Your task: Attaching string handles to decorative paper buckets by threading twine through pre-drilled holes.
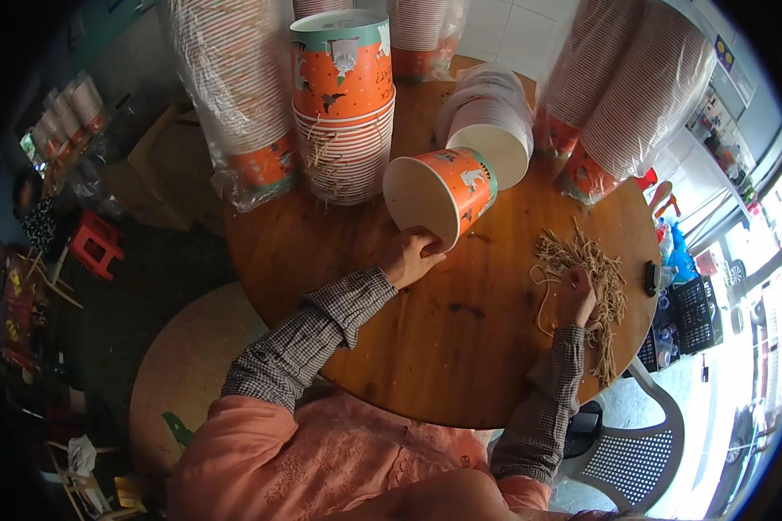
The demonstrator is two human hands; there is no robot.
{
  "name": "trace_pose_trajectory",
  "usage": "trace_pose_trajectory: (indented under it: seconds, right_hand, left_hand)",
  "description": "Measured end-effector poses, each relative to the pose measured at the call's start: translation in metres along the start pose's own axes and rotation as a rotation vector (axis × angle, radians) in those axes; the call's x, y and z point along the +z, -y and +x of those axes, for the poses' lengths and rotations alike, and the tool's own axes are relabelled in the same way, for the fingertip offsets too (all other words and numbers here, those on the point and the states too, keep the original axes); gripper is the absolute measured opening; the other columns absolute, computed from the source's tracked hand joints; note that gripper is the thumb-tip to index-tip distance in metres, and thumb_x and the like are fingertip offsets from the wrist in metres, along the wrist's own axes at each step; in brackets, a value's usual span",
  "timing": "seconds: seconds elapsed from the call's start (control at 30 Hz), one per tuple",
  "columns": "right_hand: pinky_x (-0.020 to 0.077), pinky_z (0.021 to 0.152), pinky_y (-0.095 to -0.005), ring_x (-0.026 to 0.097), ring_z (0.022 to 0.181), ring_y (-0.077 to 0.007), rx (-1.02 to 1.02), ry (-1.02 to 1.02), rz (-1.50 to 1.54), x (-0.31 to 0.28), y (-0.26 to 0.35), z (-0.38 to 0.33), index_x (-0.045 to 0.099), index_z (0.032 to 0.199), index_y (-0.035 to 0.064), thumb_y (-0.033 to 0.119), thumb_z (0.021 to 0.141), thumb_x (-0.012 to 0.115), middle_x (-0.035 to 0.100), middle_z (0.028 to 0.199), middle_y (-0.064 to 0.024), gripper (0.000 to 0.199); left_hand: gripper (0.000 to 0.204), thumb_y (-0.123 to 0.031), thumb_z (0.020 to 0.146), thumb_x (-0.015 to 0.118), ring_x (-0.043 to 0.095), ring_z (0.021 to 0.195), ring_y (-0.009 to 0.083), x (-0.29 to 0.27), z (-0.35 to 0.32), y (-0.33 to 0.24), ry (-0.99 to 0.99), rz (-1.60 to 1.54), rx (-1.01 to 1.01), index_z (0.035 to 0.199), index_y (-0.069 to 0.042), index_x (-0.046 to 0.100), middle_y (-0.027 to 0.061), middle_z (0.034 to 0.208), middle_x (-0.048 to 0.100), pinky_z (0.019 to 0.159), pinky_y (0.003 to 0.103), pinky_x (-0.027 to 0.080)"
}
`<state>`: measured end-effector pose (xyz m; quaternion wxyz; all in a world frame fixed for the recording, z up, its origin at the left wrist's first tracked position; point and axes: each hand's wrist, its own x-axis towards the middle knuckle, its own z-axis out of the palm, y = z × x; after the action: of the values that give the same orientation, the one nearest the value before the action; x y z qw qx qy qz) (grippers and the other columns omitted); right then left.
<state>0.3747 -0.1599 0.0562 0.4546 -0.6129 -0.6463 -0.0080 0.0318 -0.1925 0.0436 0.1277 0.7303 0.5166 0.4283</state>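
My left hand [413, 258] grips the lower rim of an orange paper bucket [467, 187] with a teal band and printed figures. The bucket lies tilted on its side, its white mouth facing left. At the right of the table, my right hand [575, 298] is on a heap of tan twisted cords [606, 276], fingers closed in a pinch. One cord [543, 306] loops out from those fingers to the left. Behind the held bucket, a sleeve of nested paper buckets [493, 130] in clear plastic lies with its open mouth toward me.
A stack of orange buckets [343, 104] with cords hanging at their rims stands at the back. Tall plastic-wrapped bucket stacks [235, 87] flank it, with more wrapped stacks [639, 95] back right. A small black object [651, 278] sits near the round wooden table's [443, 347] right edge.
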Motion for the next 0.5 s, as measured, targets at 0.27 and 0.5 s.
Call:
trace_pose_trajectory:
  seconds: [0.27, 0.5]
  right_hand:
    - [0.0467, 0.058, -0.0229, 0.057, 0.069, -0.0093, 0.415, 0.462, 1.065, 0.029, 0.133, -0.021, 0.063, 0.091, 0.0012, 0.011, 0.09, 0.062, 0.065, 0.091, -0.0072, 0.01]
    - [0.0512, 0.079, -0.0258, 0.06, 0.095, -0.0119, 0.24, 0.509, 1.224, 0.063, 0.153, -0.047, 0.061, 0.095, -0.0011, 0.006, 0.091, 0.06, 0.058, 0.123, -0.0116, 0.008]
  left_hand:
    - [0.026, -0.02, 0.072, 0.072, 0.062, 0.083, 0.0324, -0.012, -0.02, 0.018, -0.013, 0.157, 0.066, 0.091, -0.005, 0.063, 0.0138, 0.093, 0.063, 0.074, 0.04, 0.052]
    - [0.039, -0.025, 0.075, 0.074, 0.063, 0.088, 0.0319, -0.041, -0.008, -0.042, -0.105, 0.333, 0.349, 0.105, -0.005, 0.06, 0.0137, 0.101, 0.064, 0.074, 0.039, 0.051]
